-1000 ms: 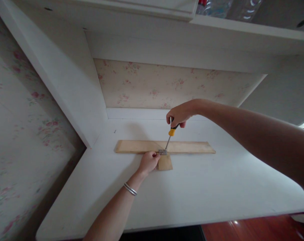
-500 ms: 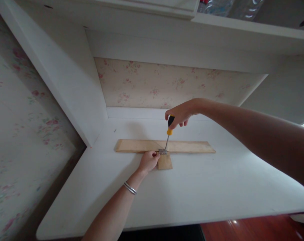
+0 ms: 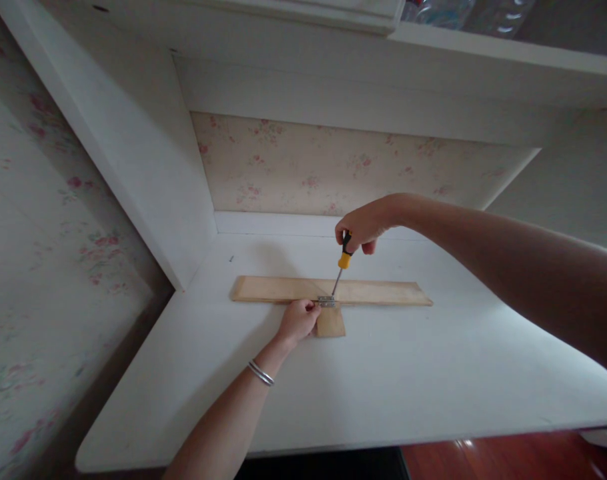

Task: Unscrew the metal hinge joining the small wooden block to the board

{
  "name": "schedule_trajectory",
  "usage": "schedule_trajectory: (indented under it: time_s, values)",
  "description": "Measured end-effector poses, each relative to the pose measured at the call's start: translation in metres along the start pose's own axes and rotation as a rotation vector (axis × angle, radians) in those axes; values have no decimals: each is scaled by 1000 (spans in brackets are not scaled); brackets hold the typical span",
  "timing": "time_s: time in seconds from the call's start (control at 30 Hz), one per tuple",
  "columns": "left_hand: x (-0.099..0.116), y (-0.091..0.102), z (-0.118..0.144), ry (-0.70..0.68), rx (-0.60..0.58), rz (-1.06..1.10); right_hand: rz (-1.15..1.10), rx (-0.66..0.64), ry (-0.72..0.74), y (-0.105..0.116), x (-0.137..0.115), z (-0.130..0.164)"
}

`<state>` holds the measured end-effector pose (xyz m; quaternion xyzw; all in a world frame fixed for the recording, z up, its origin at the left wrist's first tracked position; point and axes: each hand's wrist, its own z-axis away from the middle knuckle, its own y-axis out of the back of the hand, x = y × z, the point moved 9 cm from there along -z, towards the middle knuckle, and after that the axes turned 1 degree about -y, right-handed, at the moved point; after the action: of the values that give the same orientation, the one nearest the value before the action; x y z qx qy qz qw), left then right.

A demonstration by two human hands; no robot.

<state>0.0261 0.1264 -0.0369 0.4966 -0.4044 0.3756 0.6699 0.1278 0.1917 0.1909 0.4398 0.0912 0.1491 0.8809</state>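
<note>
A long wooden strip [image 3: 273,289] lies across the white desk, with a short wood piece [image 3: 330,323] meeting its near edge. Over the joint sits a small metal hinge [image 3: 326,301]. My right hand [image 3: 366,225] is wrapped round the black and yellow handle of a screwdriver [image 3: 344,259], which leans slightly, its tip down at the hinge's upper right part. With thumb and fingers pinched, my left hand [image 3: 299,320] grips the hinge's left end against the wood. The fingertips partly cover that end. Screws under the tip are too small to make out.
A small dark screw-like piece [image 3: 231,259] lies on the white desk [image 3: 413,380] behind the strip. A white side panel [image 3: 128,147] stands at the left. Overhead runs a shelf [image 3: 283,40] with clear plastic bottles [image 3: 443,12] at upper right.
My right hand has shifted slightly right and its fingers have curled closer round the handle; the screwdriver leans a little more. My left hand and the wood stay in place.
</note>
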Motion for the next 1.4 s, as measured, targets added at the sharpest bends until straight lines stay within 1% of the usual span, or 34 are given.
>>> schedule_trajectory:
  time_s: [0.07, 0.1, 0.2, 0.27, 0.3, 0.37, 0.43, 0.47, 0.53, 0.6, 0.67, 0.73, 0.8, 0.9, 0.93, 1.0, 1.07, 1.1, 1.17, 1.23, 1.33, 1.4]
  values:
    - [0, 0, 0, -1, 2, 7, 30, 14, 61, 2, -7, 3]
    - [-1, 0, 0, 0, 3, 13, 14, 8, 53, 2, -7, 4]
    - [-1, 0, 1, 4, 2, 27, -70, -27, -80, -2, 1, 7]
    - [-1, 0, 0, 3, -1, 29, -55, -23, -120, -1, 4, 7]
    - [-1, 0, 0, 4, -2, 28, -36, -15, -98, -1, 3, 6]
    - [-2, 0, 0, 4, -1, 26, -15, -6, -7, 0, -1, 4]
    - [-3, 0, 0, 7, 3, 29, -44, -8, 38, -1, -2, 2]
    - [-3, 0, -1, 8, 5, 31, -66, -7, 22, -2, 0, 1]
    - [-3, 0, -1, 8, 6, 29, -86, -4, -57, -2, 8, 1]
    - [-2, 0, 0, 7, 3, 24, -51, 3, -97, -1, 11, 2]
    - [-2, 0, 0, 8, 5, 24, -1, 17, -46, 1, 5, 3]
    - [-2, 1, 0, 8, 6, 30, -5, 25, 16, 2, -1, 3]
    - [-2, 0, 0, 9, 5, 36, -44, 33, -4, 4, -1, 4]
    - [-2, 0, 0, 17, 2, 42, -35, 38, -101, 5, 6, 4]
    - [-3, 0, 0, 20, 2, 41, -13, 40, -102, 6, 6, 5]
    - [-3, 0, 0, 20, -1, 36, 16, 47, -52, 7, 1, 5]
    - [-2, 0, 0, 12, -1, 28, -14, 49, -12, 7, -2, 6]
    - [-2, 0, 0, 8, -1, 24, -40, 42, -22, 6, -1, 6]
    - [-1, 0, 0, 1, 0, 21, -78, 25, -85, 4, 5, 6]
    - [-1, 0, 0, 2, 2, 23, -65, 5, -126, 3, 9, 6]
    - [-1, 1, 0, 6, 10, 18, -12, 17, -46, 6, 2, 7]
    - [-1, 2, 0, 2, 12, 10, -33, 11, -19, 6, -2, 8]
